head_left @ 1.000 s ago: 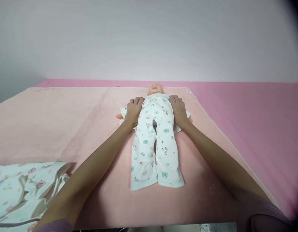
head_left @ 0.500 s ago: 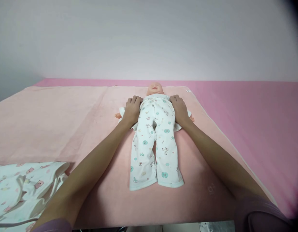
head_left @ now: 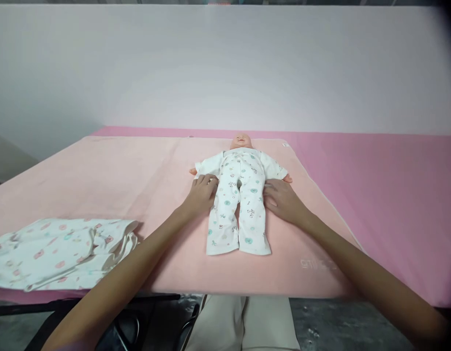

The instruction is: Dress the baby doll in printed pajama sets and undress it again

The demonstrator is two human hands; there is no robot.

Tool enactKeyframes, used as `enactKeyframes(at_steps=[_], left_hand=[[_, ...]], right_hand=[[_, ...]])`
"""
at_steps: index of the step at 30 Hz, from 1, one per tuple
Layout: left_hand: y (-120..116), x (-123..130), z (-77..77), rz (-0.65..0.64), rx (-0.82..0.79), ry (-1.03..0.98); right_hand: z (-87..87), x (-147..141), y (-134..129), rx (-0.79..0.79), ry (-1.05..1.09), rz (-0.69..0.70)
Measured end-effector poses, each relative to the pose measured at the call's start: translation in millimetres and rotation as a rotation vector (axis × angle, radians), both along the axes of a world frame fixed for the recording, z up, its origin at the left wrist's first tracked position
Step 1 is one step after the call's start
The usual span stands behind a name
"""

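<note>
A baby doll [head_left: 242, 141] lies on its back, head away from me, its arms spread in a white long-sleeved shirt [head_left: 209, 165]. White trousers [head_left: 252, 195] printed with green dots and small animals are spread flat over its front, waistband near the neck and legs toward me. My left hand [head_left: 202, 195] is at the shirt's lower left edge beside the trousers, its fingers curled down on the cloth. On the opposite side my right hand [head_left: 284, 200] has bent fingers at the shirt's lower right edge, touching the trousers' side. Both hands partly hide the hem.
A folded white printed cloth [head_left: 60, 253] lies at the left front of the pink mat [head_left: 166, 175]. Pinker table surface [head_left: 386, 204] shows at the right. A pale wall [head_left: 225, 68] stands behind. Below the table's front edge are my light-trousered legs [head_left: 247, 321].
Both hands have left the trousers' waistband and come down toward me to the shirt's lower sides. The view has drawn back, so the doll's sleeves now show fully.
</note>
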State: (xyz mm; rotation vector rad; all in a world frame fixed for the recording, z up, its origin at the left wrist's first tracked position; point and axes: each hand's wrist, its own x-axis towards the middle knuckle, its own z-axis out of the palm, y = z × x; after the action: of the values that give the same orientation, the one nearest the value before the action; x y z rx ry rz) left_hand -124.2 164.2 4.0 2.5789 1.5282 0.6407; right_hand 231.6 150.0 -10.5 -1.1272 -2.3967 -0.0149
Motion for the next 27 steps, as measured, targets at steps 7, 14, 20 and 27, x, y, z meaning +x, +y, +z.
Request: enactKeyframes(at_steps=[7,14,20,27], left_hand=[[16,-21,-18.7,-0.149,-0.135,-0.098],[22,-20,-22.5,-0.068,-0.062,-0.101],[14,-10,-18.7,-0.092,-0.029,-0.012],[10,-3,-23.4,-0.230,-0.069,0.021]], right_hand=[[-8.4,-6,5,-0.094,0.060,0.014],[2.6,4,-1,-0.212,0.046,0.054],[-6.1,-3,-8,-0.055,-0.071,-0.006],[-11.3,-11,-15,0.052,-0.054,0.044]])
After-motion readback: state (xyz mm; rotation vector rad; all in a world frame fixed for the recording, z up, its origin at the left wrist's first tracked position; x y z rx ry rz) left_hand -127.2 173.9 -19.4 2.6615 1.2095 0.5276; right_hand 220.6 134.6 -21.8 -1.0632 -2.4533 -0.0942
